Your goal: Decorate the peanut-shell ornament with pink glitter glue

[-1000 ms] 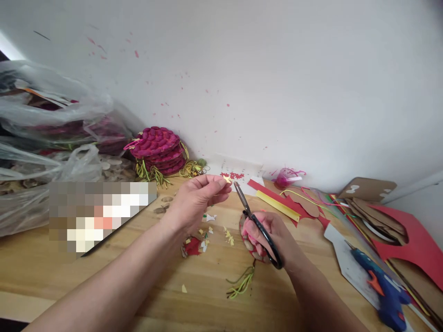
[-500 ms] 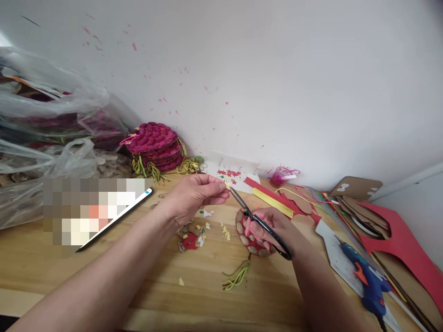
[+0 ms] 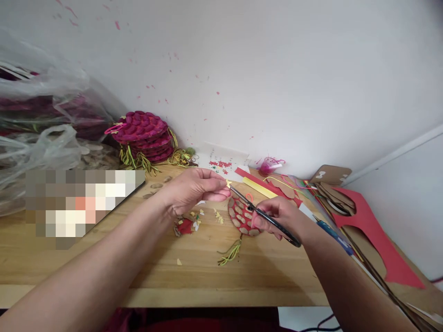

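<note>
Between the thumb and fingers of my left hand is a small yellow paper star. My right hand grips black-handled scissors, whose blade tips reach the star's edge. Under the right hand lies a red disc covered with tan oval pieces, with a yellow-green tassel at its near side. Yellow paper scraps lie left of the disc. Further left, below my left hand, is a red scrap piece with white and green bits around it.
Red stars lie on white paper at the back. A stack of magenta discs stands back left, beside plastic bags. Red and yellow strips, a blue glue gun and cut red card occupy the right side.
The view has shifted, bringing the table's front edge into sight. My right hand has turned slightly with the scissors, and their tips remain at the star in my left hand.
</note>
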### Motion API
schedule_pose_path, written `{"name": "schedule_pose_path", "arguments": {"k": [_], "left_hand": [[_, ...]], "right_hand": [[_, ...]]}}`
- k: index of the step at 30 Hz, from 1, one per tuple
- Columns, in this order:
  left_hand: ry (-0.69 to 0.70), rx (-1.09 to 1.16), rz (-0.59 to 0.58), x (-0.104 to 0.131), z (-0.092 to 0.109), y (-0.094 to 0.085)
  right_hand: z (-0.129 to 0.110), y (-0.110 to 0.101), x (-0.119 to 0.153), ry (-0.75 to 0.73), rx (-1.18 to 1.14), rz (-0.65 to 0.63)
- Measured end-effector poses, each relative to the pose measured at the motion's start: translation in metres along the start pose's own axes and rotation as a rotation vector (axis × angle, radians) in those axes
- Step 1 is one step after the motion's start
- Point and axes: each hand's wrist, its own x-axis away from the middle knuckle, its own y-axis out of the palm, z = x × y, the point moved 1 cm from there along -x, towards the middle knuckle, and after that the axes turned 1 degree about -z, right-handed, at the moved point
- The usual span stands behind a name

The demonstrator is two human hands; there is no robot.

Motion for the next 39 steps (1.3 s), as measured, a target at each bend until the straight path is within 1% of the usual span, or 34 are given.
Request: {"name": "schedule_pose_path", "arguments": {"k": [5, 11, 19, 23, 32, 39], "left_hand": [[0.003, 0.000, -0.004, 0.001, -0.003, 0.004], [0.000, -0.022, 0.014, 0.000, -0.004, 0.006], [-0.006, -0.021, -0.045, -0.002, -0.006, 0.002], [-0.009, -0.027, -0.038, -0.002, -0.006, 0.001], [0.012, -0.042, -0.062, -0.003, -0.007, 0.001], [-0.002, -0.052, -0.036, -0.004, -0.007, 0.001]], "right_hand": [[0.001, 0.002, 0.009, 0.038, 0.063, 0.052], [0.006, 0.001, 0.013, 0.045, 0.136, 0.064], [0.007, -0.002, 0.013, 0.041, 0.200, 0.069], [0.010, -0.003, 0.012, 0.038, 0.209, 0.074], [0.006, -0.001, 0.012, 0.046, 0.200, 0.063], [0.009, -0.003, 0.010, 0.040, 0.229, 0.067]]}}
